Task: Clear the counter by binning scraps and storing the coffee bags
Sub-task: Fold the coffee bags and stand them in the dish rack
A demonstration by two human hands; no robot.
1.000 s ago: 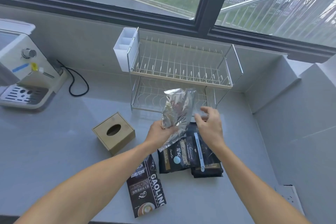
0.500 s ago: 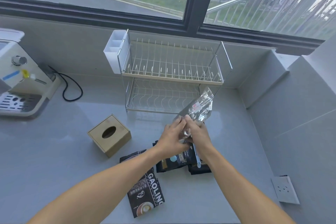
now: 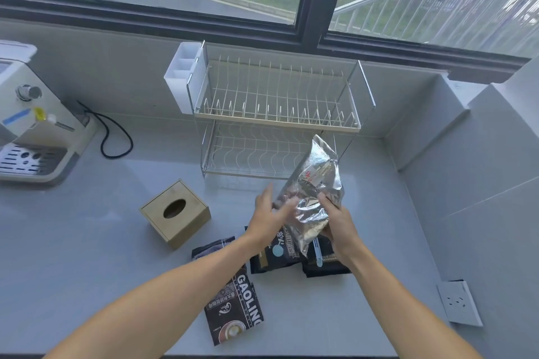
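Grey desk (image 3: 87, 242) under a big window, with a wire dish rack (image 3: 277, 114) at the back, a coffee machine (image 3: 32, 131) off to the left and a little wooden tissue box (image 3: 175, 213) in the middle. Both hands up over the desk right now, working a crinkly silver foil bag (image 3: 313, 192) held tilted in the air just in front of the rack's lower shelf. Left hand (image 3: 269, 218) pressed flat-ish against the bag's lower left side, fingers closed round the edge; right hand (image 3: 338, 226) wrapped round the lower right, grip firmly closed on the foil. Three dark coffee bags down flat on the desk: one with big white lettering (image 3: 236, 300) nearest, two more (image 3: 280, 253) side by side right beneath the hands, the right one (image 3: 326, 262) with what looks like a pale clip across it. Looks like the sorting step, probably folding or squashing the foil bag down, though can't tell whether it's empty scrap or still has coffee in it. No bin or cupboard anywhere in view, so next move likely needs a decision on bin versus storage, then a turn away to find wherever that is. Rest of the bags not yet dealt with.
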